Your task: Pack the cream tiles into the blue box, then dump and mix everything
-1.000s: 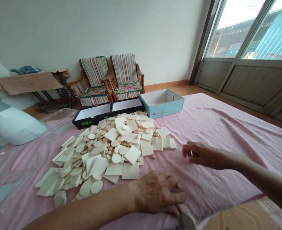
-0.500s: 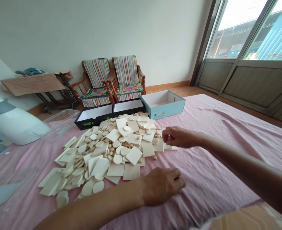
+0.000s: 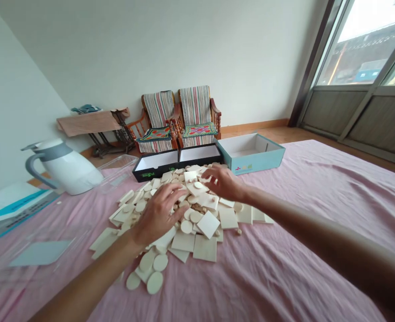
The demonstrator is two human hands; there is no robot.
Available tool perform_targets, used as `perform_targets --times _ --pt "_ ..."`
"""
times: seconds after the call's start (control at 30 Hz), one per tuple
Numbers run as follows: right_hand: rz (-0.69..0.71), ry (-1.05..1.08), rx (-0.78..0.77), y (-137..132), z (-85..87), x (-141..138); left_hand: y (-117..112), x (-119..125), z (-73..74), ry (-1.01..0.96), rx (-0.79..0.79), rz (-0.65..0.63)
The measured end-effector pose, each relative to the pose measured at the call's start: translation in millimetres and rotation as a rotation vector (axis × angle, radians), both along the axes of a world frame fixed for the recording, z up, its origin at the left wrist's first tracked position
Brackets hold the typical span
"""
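Note:
A heap of pale wooden pieces, square tiles [image 3: 208, 224], round discs [image 3: 155, 282] and small wooden bits, lies spread on the pink cloth [image 3: 251, 277]. My left hand [image 3: 162, 208] is over the left-middle of the heap, palm down, its fingers apart and holding nothing I can see. Over the back right of the heap, my right hand [image 3: 222, 181] has its fingers curved and spread, with no piece visible in them. Whether the fingertips touch the pieces is hard to tell. Both hands hide part of the heap.
Behind the heap stand two black boxes [image 3: 155, 169] with white insides and a light blue box [image 3: 258, 162]. On the left are a white jug [image 3: 72, 167], a blue and white package [image 3: 16, 210] and clear plastic trays [image 3: 39, 253]. Two chairs [image 3: 195, 112] stand beyond.
My left hand has moved from the cloth in front up and left onto the heap. The right hand has gone from the heap's right edge to its back, its fingers uncurling. The view has turned left.

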State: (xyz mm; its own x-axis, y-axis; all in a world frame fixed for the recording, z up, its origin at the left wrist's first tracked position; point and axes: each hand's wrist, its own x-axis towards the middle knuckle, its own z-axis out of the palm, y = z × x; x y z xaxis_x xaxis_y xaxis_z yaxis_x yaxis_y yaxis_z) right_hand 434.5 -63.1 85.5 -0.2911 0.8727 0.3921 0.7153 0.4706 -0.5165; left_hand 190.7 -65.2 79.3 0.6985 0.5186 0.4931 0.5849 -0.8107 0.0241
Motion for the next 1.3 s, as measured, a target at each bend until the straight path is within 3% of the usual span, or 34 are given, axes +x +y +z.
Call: perform_targets --times 0.13,0.27,0.37,0.47,0.67,0.8,0.9,0.97,1.03,1.2,1.3 --pt "0.36 -0.143 0.063 -63 -24.4 -12 -31 -51 -12.1 0.304 -0.06 -0.139" --pt "0.485 -0.33 0.084 -86 -49.1 -31 -50 -69 -29.3 0.474 -0.016 -0.127" --pt "0.42 -0.386 0.106 -71 -58.6 -44 -46 -66 -34.9 0.463 0.06 -0.045" --pt "0.337 -0.436 0.144 -49 -56.1 -53 -30 -60 -33.6 0.422 0.096 0.007" --pt "0.213 -0.571 0.221 -1 -33.4 -68 23 -56 -29.7 0.391 -0.006 0.042" --pt "0.076 -0.636 0.172 40 -17.8 -73 55 -57 -29.1 0.317 -0.082 0.077" --pt "-0.072 -0.602 0.163 54 -9.0 -71 63 -66 -26.1 0.208 -0.105 0.15" --pt "-0.096 -0.532 0.166 46 -5.5 -73 61 -79 -23.2 0.125 -0.109 0.181" --pt "0.02 -0.454 0.17 24 -4.4 -82 54 -96 -21.3 0.015 -0.124 0.227" --pt "0.596 -0.358 0.234 -46 -15.9 -132 37 -136 -28.2 -0.392 -0.242 0.526" --pt "0.746 -0.354 0.339 -65 -31.9 -167 33 -152 -39.5 -0.518 -0.293 0.7"
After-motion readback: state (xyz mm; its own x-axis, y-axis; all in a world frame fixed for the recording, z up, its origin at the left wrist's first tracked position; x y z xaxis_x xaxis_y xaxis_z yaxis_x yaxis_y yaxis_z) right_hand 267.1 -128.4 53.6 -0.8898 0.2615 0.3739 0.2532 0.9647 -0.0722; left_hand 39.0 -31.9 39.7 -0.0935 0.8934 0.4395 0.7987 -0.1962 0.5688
